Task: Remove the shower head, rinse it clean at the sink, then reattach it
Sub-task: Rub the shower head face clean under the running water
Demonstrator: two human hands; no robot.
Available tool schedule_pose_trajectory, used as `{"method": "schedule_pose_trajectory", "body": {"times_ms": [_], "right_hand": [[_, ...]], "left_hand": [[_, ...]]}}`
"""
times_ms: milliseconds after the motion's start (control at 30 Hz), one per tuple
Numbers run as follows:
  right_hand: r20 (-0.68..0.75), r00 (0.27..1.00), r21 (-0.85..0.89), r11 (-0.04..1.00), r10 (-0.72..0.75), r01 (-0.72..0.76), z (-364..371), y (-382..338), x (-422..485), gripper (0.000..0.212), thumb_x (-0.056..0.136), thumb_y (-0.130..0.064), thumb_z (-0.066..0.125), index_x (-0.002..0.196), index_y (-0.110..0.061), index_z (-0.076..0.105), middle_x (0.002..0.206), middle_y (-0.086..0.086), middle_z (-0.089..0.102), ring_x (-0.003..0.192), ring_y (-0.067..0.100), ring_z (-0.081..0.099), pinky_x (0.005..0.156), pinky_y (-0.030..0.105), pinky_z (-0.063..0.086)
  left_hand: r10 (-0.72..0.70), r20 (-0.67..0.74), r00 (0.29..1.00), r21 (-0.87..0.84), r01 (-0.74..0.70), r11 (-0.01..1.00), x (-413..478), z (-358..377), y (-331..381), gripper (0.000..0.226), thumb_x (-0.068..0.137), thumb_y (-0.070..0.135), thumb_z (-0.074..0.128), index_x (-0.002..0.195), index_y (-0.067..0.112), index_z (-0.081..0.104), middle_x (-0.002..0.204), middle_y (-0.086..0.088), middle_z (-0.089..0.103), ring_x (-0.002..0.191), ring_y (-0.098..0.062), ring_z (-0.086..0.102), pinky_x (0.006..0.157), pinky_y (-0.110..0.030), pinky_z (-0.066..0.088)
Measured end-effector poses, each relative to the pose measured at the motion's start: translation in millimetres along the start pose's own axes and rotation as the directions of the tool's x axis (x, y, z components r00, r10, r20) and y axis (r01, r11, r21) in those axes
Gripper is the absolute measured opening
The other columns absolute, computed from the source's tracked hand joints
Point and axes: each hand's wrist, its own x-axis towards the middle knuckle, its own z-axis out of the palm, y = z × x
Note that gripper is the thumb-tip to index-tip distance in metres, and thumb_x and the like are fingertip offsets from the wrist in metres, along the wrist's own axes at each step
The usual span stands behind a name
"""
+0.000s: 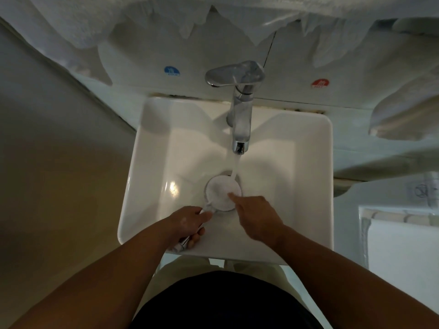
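Observation:
The shower head (219,189) lies face up over the drain inside the white square sink (152,167). Its round white face is wet and its chrome handle runs back toward me. My left hand (190,222) is closed around that handle near the sink's front edge. My right hand (255,216) hovers over the bowl with its index finger stretched out, the fingertip touching the face's right side. Water streams from the chrome faucet (240,115) onto the upper rim of the shower head.
The faucet lever (234,73) is turned to the left. A blue cold sticker (171,71) and a red hot sticker (320,83) sit on the wall behind. White towels (401,110) hang at the top and right. A grey wall (52,150) stands to the left.

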Motion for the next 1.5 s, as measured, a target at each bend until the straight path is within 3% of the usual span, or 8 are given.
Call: {"method": "schedule_pose_trajectory", "body": {"times_ms": [200,300,400,533,600,1233,1333,1500], "right_hand": [[-0.045,0.999,-0.005,1.000,-0.003,0.003,3.7,15.0,-0.7,0.046,0.107,-0.026,0.039,0.152,-0.034,0.042,0.135,0.012,0.066,0.111,0.028,0.066,0.095,0.039,0.054],[0.059,0.996,0.041,0.997,-0.073,0.070,6.2,2.4,-14.1,0.044,0.108,-0.029,0.039,0.152,-0.034,0.043,0.140,0.013,0.062,0.118,0.029,0.064,0.100,0.039,0.052],[-0.067,0.998,0.035,0.999,0.013,-0.010,-0.5,22.6,-2.6,0.044,0.107,-0.030,0.039,0.150,-0.037,0.045,0.133,0.012,0.067,0.106,0.027,0.068,0.092,0.040,0.056],[0.051,0.998,0.038,0.998,-0.044,0.042,9.0,9.5,-16.7,0.046,0.106,-0.031,0.038,0.151,-0.039,0.041,0.131,0.012,0.068,0.107,0.028,0.068,0.093,0.041,0.055],[-0.020,1.000,0.030,0.999,0.012,-0.011,6.1,19.6,-13.4,0.046,0.106,-0.029,0.038,0.151,-0.038,0.043,0.127,0.010,0.070,0.101,0.026,0.069,0.089,0.038,0.056],[-0.045,0.999,0.059,0.998,-0.016,0.018,13.8,15.9,-21.6,0.049,0.104,-0.031,0.036,0.152,-0.041,0.038,0.122,0.007,0.072,0.100,0.024,0.069,0.088,0.042,0.057],[-0.121,0.987,0.087,0.991,0.109,-0.099,6.4,34.4,-15.5,0.046,0.106,-0.027,0.037,0.150,-0.037,0.045,0.122,0.009,0.072,0.098,0.024,0.068,0.087,0.036,0.055],[-0.040,0.999,0.088,0.996,0.003,0.000,13.3,15.3,-30.6,0.045,0.105,-0.028,0.041,0.148,-0.038,0.047,0.126,0.009,0.071,0.105,0.026,0.069,0.092,0.039,0.055]], "left_hand": [[0.001,-0.002,1.000,0.031,-0.001,1.000,-3.1,1.6,4.1,0.030,0.104,0.033,0.051,0.111,0.005,0.059,0.070,-0.010,0.058,0.033,-0.015,0.045,0.035,-0.021,0.038],[0.005,-0.002,1.000,0.031,-0.005,1.000,-1.2,-0.4,1.5,0.029,0.103,0.034,0.052,0.107,0.006,0.060,0.070,-0.010,0.059,0.035,-0.016,0.046,0.037,-0.022,0.038],[0.006,0.005,1.000,0.029,-0.006,1.000,-0.4,0.6,1.3,0.029,0.103,0.035,0.052,0.105,0.007,0.061,0.070,-0.010,0.059,0.037,-0.016,0.046,0.038,-0.023,0.039],[-0.008,0.006,1.000,0.003,0.008,1.000,-2.3,-0.9,1.4,0.029,0.103,0.035,0.052,0.106,0.009,0.062,0.070,-0.009,0.058,0.039,-0.015,0.046,0.039,-0.024,0.039],[-0.008,0.012,1.000,-0.004,0.008,1.000,-3.6,0.2,2.4,0.028,0.103,0.035,0.052,0.106,0.009,0.062,0.069,-0.009,0.058,0.039,-0.015,0.046,0.039,-0.023,0.039],[-0.040,-0.035,0.999,-0.243,0.030,0.970,-5.7,17.6,15.4,0.027,0.102,0.031,0.053,0.104,0.006,0.062,0.064,-0.007,0.055,0.042,-0.015,0.043,0.040,-0.023,0.038],[-0.039,-0.030,0.999,-0.254,0.030,0.967,-7.1,19.0,16.8,0.027,0.103,0.030,0.053,0.109,0.004,0.061,0.064,-0.007,0.055,0.042,-0.014,0.043,0.040,-0.022,0.038],[-0.052,-0.008,0.999,-0.300,0.047,0.953,-10.7,22.6,20.1,0.024,0.103,0.028,0.052,0.104,0.007,0.061,0.065,-0.008,0.054,0.041,-0.014,0.042,0.040,-0.022,0.037]]}}
